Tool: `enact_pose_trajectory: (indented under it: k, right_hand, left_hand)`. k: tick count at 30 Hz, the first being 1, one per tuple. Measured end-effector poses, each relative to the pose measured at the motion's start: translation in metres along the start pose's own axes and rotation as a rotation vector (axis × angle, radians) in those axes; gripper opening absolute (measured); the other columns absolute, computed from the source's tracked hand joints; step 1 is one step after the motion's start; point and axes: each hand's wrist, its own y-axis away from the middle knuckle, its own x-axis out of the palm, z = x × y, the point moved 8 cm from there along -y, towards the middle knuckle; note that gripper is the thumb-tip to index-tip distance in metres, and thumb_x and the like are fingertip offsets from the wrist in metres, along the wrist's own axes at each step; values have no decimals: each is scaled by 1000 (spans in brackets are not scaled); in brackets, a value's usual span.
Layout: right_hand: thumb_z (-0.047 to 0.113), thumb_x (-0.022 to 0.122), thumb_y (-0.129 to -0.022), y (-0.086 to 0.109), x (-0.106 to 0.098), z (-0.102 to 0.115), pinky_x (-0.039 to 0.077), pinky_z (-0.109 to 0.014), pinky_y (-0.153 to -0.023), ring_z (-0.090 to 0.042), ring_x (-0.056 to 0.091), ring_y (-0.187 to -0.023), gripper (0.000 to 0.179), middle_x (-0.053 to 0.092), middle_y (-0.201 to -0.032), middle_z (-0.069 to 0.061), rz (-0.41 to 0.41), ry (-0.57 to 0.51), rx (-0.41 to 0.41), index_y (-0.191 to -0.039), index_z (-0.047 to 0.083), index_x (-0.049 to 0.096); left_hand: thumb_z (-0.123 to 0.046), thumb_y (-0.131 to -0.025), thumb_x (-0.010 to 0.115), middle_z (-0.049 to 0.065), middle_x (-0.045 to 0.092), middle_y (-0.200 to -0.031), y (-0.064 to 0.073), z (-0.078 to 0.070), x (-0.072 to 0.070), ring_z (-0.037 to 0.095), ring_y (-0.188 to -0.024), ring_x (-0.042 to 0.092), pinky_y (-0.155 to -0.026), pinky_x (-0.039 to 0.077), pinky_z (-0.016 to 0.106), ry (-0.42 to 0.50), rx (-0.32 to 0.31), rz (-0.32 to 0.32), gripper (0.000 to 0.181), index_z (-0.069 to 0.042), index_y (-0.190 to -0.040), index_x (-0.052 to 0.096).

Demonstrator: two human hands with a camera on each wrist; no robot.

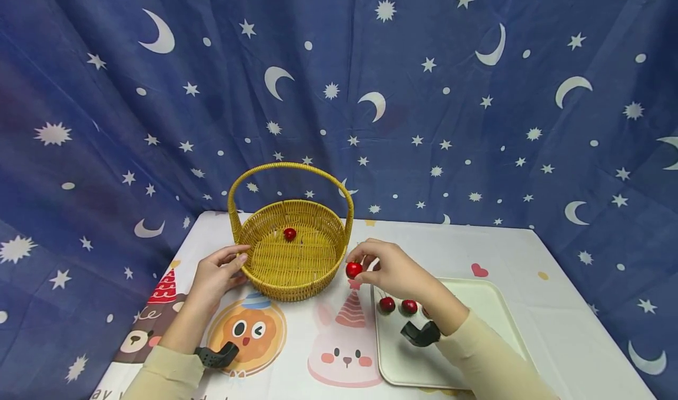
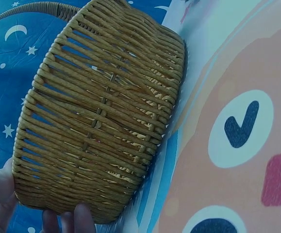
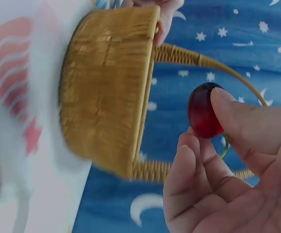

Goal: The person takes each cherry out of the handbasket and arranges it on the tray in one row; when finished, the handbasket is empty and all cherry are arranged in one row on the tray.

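A yellow wicker basket [image 1: 296, 270] with a tall arched handle stands at the back of the table, one red cherry [image 1: 289, 234] inside it. My left hand [image 1: 214, 276] grips the basket's left side; in the left wrist view its thumb is at the rim [image 2: 26, 111] and the fingertips [image 2: 84, 218] lie against the weave. Between thumb and fingers my right hand [image 1: 389, 265] pinches another cherry [image 1: 354, 270], held up just right of the basket. In the right wrist view that cherry [image 3: 201, 114] is dark red with a green stem behind it.
A cream tray [image 1: 424, 359] lies at the front right, under the right forearm. On it are cherries [image 1: 387, 305], one partly hidden by the wrist. A printed white tablecloth [image 1: 286, 353] covers the table; a blue star-and-moon curtain [image 1: 339, 94] hangs behind.
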Motion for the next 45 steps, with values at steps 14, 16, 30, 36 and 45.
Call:
enact_pose_trajectory:
  k: [14,16,30,36,45]
  right_hand:
    - [5,85,-90,96,-63,-84,59,-27,-80,-13,66,-95,29,73,-102,6,-115,67,235,-113,21,77]
    - [5,84,-90,107,-69,-94,58,-26,-76,-13,66,-95,29,74,-103,5,-115,71,260,-114,19,76]
    - [3,85,-86,168,-83,-160,50,-25,-73,-13,64,-89,28,72,-100,1,-82,138,418,-109,14,77]
    - [-1,85,-83,174,-76,-180,51,-26,-74,-20,62,-90,31,71,-102,-3,-25,148,475,-107,16,77]
    - [-1,85,-83,176,-68,-193,51,-25,-76,-21,58,-93,35,71,-106,-3,-17,116,505,-111,17,78]
  left_hand:
    - [-20,-108,68,-6,63,-109,0,0,0,7,-92,70,-80,65,27,6,1,-9,42,-7,-148,64]
    - [-19,-108,67,-6,62,-108,0,0,0,7,-91,70,-80,65,27,7,-2,-10,42,-7,-149,64]
    - [-22,-109,66,-1,60,-116,-2,-1,1,10,-99,71,-84,65,28,-10,7,0,44,-8,-150,63]
    - [-21,-110,65,-1,59,-116,-1,1,0,8,-98,71,-84,65,28,-7,-1,-5,44,-7,-151,62]
    - [-23,-109,66,-3,59,-117,-2,3,0,9,-98,70,-84,65,27,-12,-14,-13,44,-9,-151,62]
